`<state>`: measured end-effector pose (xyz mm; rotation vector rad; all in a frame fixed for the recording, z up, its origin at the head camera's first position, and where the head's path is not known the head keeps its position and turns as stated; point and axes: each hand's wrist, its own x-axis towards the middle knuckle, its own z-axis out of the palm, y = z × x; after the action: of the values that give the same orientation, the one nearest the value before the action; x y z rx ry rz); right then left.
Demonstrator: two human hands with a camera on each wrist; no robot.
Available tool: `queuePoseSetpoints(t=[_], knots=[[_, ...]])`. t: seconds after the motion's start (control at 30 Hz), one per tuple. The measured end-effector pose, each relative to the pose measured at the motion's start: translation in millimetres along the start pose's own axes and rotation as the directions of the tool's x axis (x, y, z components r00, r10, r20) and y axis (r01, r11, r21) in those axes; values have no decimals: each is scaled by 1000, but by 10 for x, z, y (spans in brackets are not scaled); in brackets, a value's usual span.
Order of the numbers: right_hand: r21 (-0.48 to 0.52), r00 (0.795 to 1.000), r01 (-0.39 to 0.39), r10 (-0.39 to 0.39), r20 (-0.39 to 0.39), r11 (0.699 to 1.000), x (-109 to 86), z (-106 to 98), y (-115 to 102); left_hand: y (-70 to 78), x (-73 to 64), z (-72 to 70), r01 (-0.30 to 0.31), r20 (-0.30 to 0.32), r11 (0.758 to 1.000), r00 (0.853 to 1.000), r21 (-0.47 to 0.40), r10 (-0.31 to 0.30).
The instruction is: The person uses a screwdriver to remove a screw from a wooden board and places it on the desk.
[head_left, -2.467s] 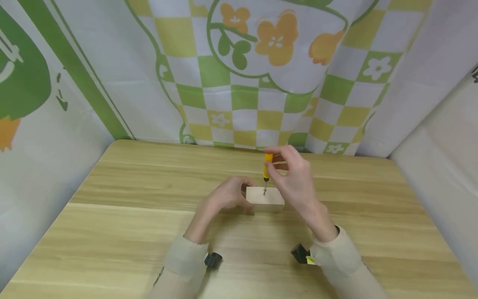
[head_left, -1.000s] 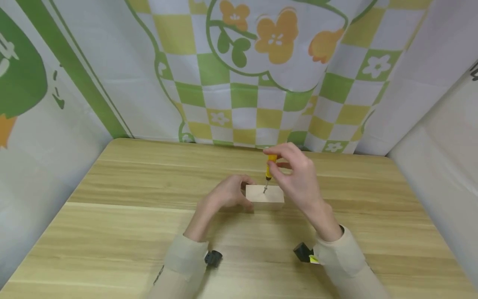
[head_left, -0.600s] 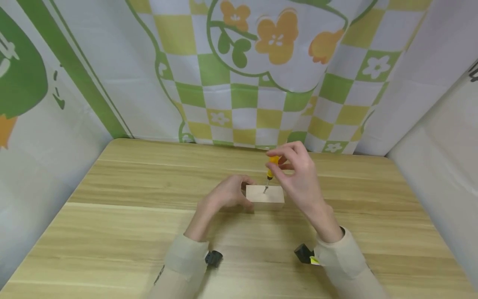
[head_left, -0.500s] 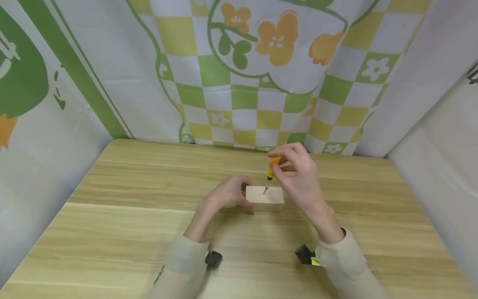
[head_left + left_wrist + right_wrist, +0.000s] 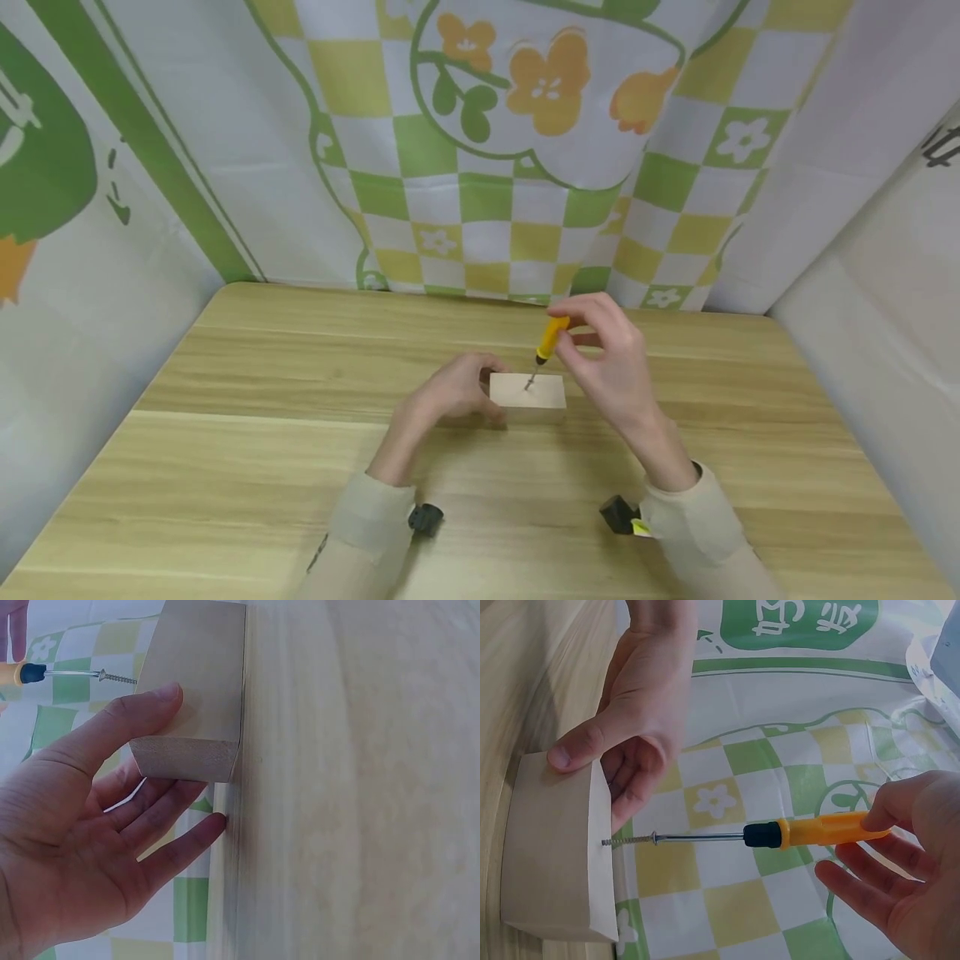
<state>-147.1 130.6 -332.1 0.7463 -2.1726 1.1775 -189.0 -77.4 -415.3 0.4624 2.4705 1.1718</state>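
Note:
A pale wooden block [image 5: 546, 392] lies on the table in the head view. My left hand [image 5: 456, 387] grips its left end, thumb on the near side and fingers behind. From the block's upper face stands a threaded screw [image 5: 630, 841], most of its length showing. A screwdriver [image 5: 551, 337] with a yellow handle and black collar meets the screw head with its tip. Its handle leans to the right in the head view. My right hand [image 5: 613, 350] pinches the handle near its end, between thumb and fingertips; the lower fingers are loosely bent beside it.
The wood-grain table [image 5: 262, 475] reaches back to a green, yellow and white checked curtain [image 5: 536, 242], close behind the right hand. Pale walls of cloth rise at both sides. Small black cameras [image 5: 426, 519] sit at the wrists, by the beige sleeves [image 5: 372, 517].
My right hand has shifted a little to the right, and the screwdriver has gone from nearly upright to leaning right. More of its handle shows now. The left hand keeps its grip on the block.

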Motion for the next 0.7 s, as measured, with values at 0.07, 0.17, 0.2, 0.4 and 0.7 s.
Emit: queuePoseSetpoints(t=[0.07,0.17,0.2,0.4,0.7], knots=[[6,1000,1,-1,-6,1000,-7,-10,10,-8,-3,-7,2,2,1000,1000,-2,-2],[21,1000,-5,6,-19,1000,-18,-29,29,-14,-2,-15,-5,9,1000,1000,5,5],[27,1000,-8,8,-24,1000,-22,-36,34,-15,-4,-18,-11,13,1000,1000,10,10],[32,998,-27,28,-52,999,-49,-87,69,-27,-16,-21,-81,61,997,995,11,80],[49,992,-37,43,-120,998,-90,-181,136,87,-42,-23,-214,-11,971,976,109,216]])
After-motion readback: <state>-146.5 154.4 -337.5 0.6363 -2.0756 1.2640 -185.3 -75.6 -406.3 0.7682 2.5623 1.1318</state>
